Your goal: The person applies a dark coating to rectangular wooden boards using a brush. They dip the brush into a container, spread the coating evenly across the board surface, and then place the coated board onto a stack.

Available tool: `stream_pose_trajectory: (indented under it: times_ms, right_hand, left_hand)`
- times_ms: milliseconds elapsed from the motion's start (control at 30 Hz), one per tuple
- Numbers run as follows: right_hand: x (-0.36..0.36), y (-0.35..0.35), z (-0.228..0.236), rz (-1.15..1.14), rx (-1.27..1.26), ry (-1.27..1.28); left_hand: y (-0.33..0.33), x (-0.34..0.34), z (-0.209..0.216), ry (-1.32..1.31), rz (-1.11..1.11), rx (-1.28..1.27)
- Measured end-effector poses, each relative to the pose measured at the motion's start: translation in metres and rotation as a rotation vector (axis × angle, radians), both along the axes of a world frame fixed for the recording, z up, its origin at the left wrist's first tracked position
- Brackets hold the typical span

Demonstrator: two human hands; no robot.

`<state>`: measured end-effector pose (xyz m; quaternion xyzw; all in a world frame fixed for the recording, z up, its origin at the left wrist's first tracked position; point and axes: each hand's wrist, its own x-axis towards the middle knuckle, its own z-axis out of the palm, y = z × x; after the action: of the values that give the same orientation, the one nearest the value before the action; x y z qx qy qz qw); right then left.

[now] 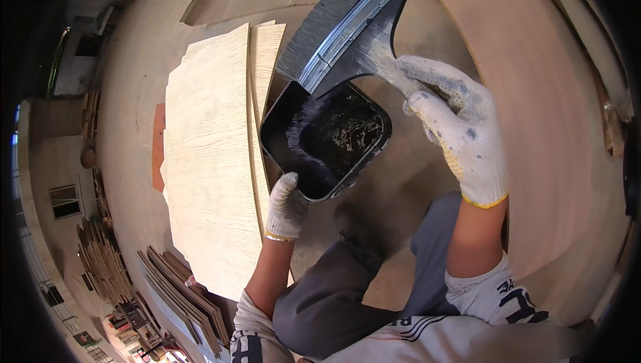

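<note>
Wearing grey trousers (327,303); gripping the black tray (279,129) by its near edge with closed fingers (288,182) of the gloved left hand (287,211); gripping the wide brush (374,46) by its handle with closed fingers of the gloved right hand (471,126); holding it at the tray's far edge, cannot tell whether touching; with pale wood-grained sheets (207,129) stacked just left, a long brownish board (547,123) to the right, and leaning boards (180,299) farther off, lower left.

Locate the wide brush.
In the head view, the wide brush is at upper centre, gripped in the right hand, overlapping the far edge of the black tray held in the left hand.
</note>
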<state>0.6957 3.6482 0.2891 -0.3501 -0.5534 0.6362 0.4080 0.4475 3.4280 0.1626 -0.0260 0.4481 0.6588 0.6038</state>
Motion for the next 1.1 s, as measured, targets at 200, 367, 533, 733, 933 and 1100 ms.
stream_pose_trajectory:
  times_ms: [200,367,533,733,933,1100]
  right_hand:
    - [0.018,0.001,0.006,-0.226,-0.079,0.061]
    - [0.032,0.0,-0.006,-0.389,0.029,0.113]
    - [0.053,0.006,-0.024,-0.392,0.083,0.093]
    - [0.052,0.011,-0.04,-0.429,0.463,-0.12]
    - [0.053,0.013,-0.035,-0.233,0.226,0.256]
    - [0.035,0.014,-0.054,-0.492,0.392,-0.013]
  left_hand:
    - [0.015,0.039,-0.023,-0.044,-0.098,0.179]
    - [0.028,0.054,-0.044,-0.025,-0.071,0.274]
    - [0.05,0.075,-0.034,-0.011,-0.064,0.311]
    - [0.063,0.081,-0.038,-0.076,-0.03,0.376]
    - [0.066,0.073,-0.031,0.005,-0.038,0.399]
    - [0.057,0.07,-0.025,0.164,-0.016,0.381]
